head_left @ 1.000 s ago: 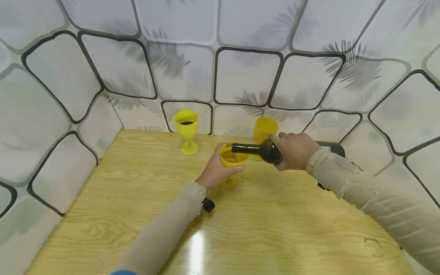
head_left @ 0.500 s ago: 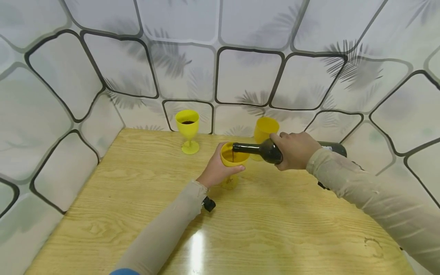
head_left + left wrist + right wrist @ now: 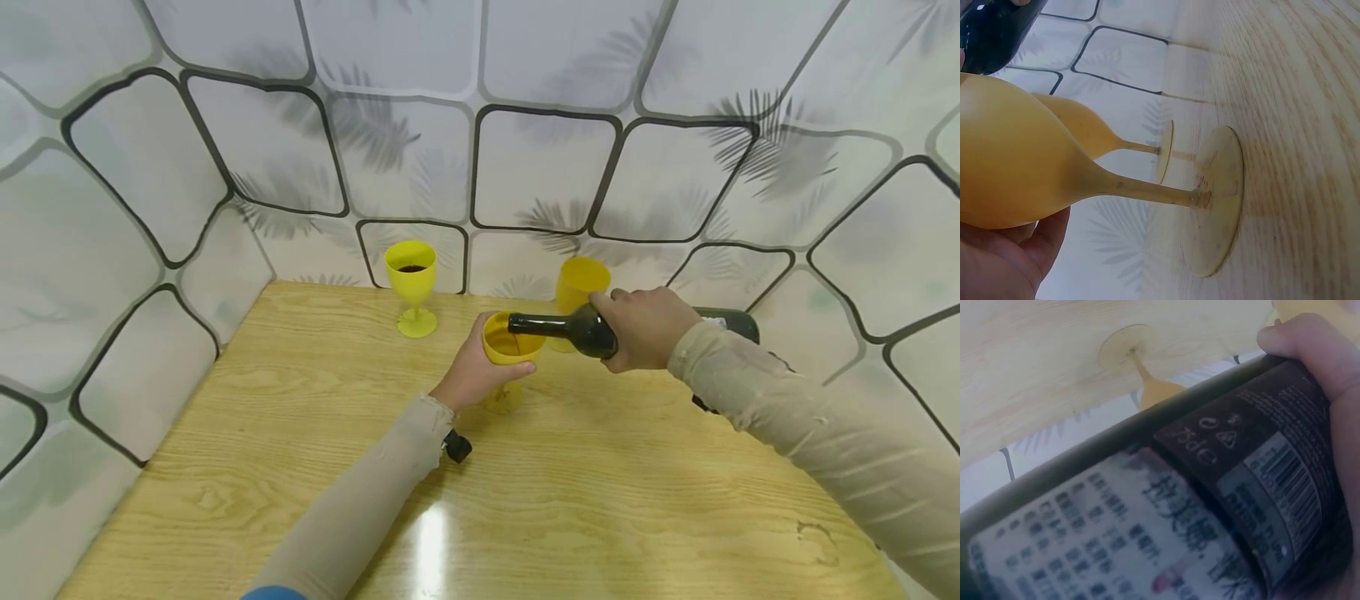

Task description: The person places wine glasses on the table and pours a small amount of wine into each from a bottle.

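My left hand (image 3: 480,365) grips the bowl of an orange-yellow goblet (image 3: 1022,150), thumb on the near side. In the left wrist view the goblet's round foot (image 3: 1216,209) is at the wooden tabletop. With my right hand (image 3: 648,329) I hold a dark green wine bottle (image 3: 592,332) nearly level. Its mouth lies over the goblet's rim, and a thin dark stream runs down inside the bowl. The right wrist view shows the bottle's printed labels (image 3: 1210,450) close up.
Behind the bottle stands a second orange-yellow goblet (image 3: 581,279), partly hidden by the bottle and hand. A bright yellow goblet (image 3: 412,279) with dark liquid stands at the back left. Patterned walls (image 3: 405,150) rise at the back and sides of the wooden table (image 3: 300,400).
Both hands keep their hold, with the bottle mouth staying over the goblet. The thin dark stream shifts slightly in shape. The whole view drifts a little.
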